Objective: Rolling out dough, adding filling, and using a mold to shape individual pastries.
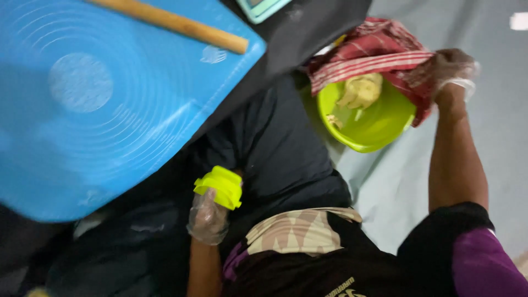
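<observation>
The lime-green bowl (367, 118) is sitting in the upper right of the frame, off the edge of the black bench (308, 33), and seemingly over the grey floor (385, 187); what is bearing it from below is hidden. A pale lump of dough (360, 91) is lying inside it near the far rim, and a red-and-white striped cloth (379, 55) is draped over that far rim. The right hand (448, 69), in a clear glove, is closing on the edge of the cloth at the bowl's right side and pulling it back. The left hand (209, 217), also gloved, is gripping a small yellow-green plastic tool (220, 187) (perhaps a scraper, too blurred to be sure) low in the middle of the frame, against the dark clothing. As a judgement, the risk lies in the cloth: if it is snagging the rim while being tugged, the light bowl could be tipping or sliding and the dough could be spilling out. In the upper left a blue rolling mat (110, 99) is overhanging the bench edge with a wooden rolling pin (176, 23) lying on it, and a knock could be sending the pin rolling off.
</observation>
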